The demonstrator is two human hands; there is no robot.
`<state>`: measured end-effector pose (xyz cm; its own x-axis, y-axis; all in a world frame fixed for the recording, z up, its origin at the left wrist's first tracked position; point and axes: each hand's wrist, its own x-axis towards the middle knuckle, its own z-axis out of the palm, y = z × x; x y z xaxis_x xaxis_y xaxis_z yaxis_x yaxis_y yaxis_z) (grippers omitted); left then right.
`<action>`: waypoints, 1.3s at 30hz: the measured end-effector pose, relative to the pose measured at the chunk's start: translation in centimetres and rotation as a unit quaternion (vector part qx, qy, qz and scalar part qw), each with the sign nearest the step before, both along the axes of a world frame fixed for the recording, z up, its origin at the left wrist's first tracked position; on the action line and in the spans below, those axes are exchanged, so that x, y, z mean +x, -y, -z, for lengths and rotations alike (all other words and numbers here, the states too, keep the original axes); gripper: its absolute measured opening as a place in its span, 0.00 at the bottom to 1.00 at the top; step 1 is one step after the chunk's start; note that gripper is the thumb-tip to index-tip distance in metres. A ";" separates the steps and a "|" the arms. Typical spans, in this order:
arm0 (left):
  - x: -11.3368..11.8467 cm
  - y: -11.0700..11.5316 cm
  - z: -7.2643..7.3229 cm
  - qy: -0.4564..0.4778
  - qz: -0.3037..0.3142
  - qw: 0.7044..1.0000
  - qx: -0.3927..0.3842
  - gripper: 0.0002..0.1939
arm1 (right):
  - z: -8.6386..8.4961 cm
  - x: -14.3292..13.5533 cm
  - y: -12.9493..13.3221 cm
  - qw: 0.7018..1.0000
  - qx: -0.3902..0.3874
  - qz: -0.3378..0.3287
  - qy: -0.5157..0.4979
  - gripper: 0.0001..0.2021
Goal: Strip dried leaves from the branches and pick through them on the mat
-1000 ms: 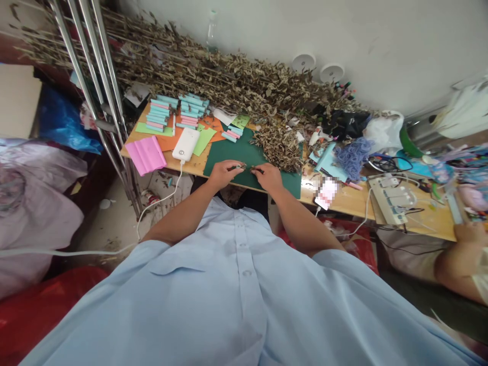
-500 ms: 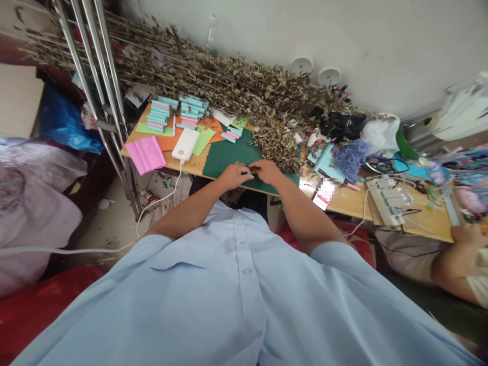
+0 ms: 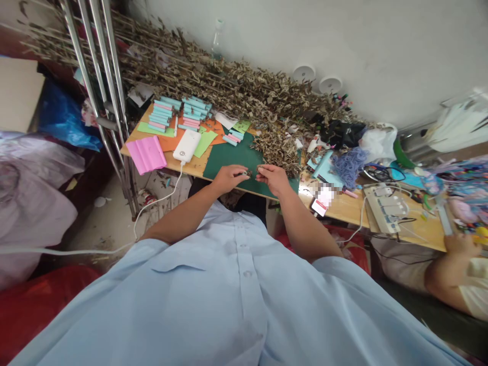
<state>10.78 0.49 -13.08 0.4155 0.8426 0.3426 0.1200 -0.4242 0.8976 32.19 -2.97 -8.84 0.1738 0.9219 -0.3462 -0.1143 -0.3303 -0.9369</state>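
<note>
My left hand [image 3: 231,178] is closed over the front of the green cutting mat [image 3: 219,160]. Between its thumb and fingers is a small pale paper roll, mostly hidden, with dark dried bits at its end. Just to the right, my right hand [image 3: 273,179] pinches a scrap of dried leaf, fingertips a short way from the left hand. A heap of dried leaves [image 3: 280,152] lies on the mat behind my right hand. Several blue and pink paper rolls [image 3: 160,114] are piled at the back left, and a few more rolls [image 3: 232,136] lie at the mat's edge.
A white power bank [image 3: 187,146] with a cable and a pink paper sheet [image 3: 146,154] lie left. Dried stalks [image 3: 213,76] stretch along the wall. Right are a phone [image 3: 319,206], blue yarn [image 3: 346,165] and a power strip [image 3: 382,208]. Another person's hand [image 3: 461,246] is at far right.
My hands were together at the mat's front edge and are now apart. The right hand has shifted slightly right and turned, showing its pinched fingers.
</note>
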 end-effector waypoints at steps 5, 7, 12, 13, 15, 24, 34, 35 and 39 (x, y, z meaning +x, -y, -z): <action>-1.9 0.2 1.0 0.009 -0.058 0.998 0.009 0.14 | -0.9 -3.1 0.2 0.998 0.040 -0.040 0.004 0.18; -2.0 0.2 1.3 0.008 -0.058 0.998 0.018 0.14 | -1.0 -4.3 -0.3 0.996 0.062 -0.041 0.047 0.18; -1.9 0.1 1.9 0.001 -0.053 0.998 0.024 0.15 | -0.9 -5.9 -0.9 0.973 0.125 -0.083 0.177 0.15; -1.8 0.1 2.0 0.004 -0.053 0.998 0.024 0.16 | -0.8 -5.9 -0.8 0.967 0.132 -0.092 0.200 0.14; -1.8 0.1 2.1 0.011 -0.052 0.998 0.024 0.16 | -0.7 -5.9 -0.6 0.954 0.145 -0.107 0.241 0.13; -1.9 0.4 1.2 -0.007 -0.037 0.999 0.039 0.14 | -2.2 -5.3 0.7 0.882 0.220 -0.203 0.365 0.09; -1.8 0.3 1.4 0.008 -0.020 1.000 0.020 0.20 | -3.5 -5.9 -1.7 0.915 0.053 -0.195 0.350 0.07; -1.8 0.3 1.4 0.008 -0.019 1.000 0.020 0.20 | -3.5 -5.9 -2.0 0.912 0.046 -0.198 0.356 0.06; -1.8 0.4 1.2 0.005 -0.021 1.000 0.021 0.21 | -4.2 -6.0 -2.2 0.868 0.084 -0.238 0.427 0.04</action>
<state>9.00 0.09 -14.26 0.3770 0.8435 0.3825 0.1294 -0.4569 0.8801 26.17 -0.79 -4.63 -0.1141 0.9845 -0.1333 0.7576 -0.0005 -0.6527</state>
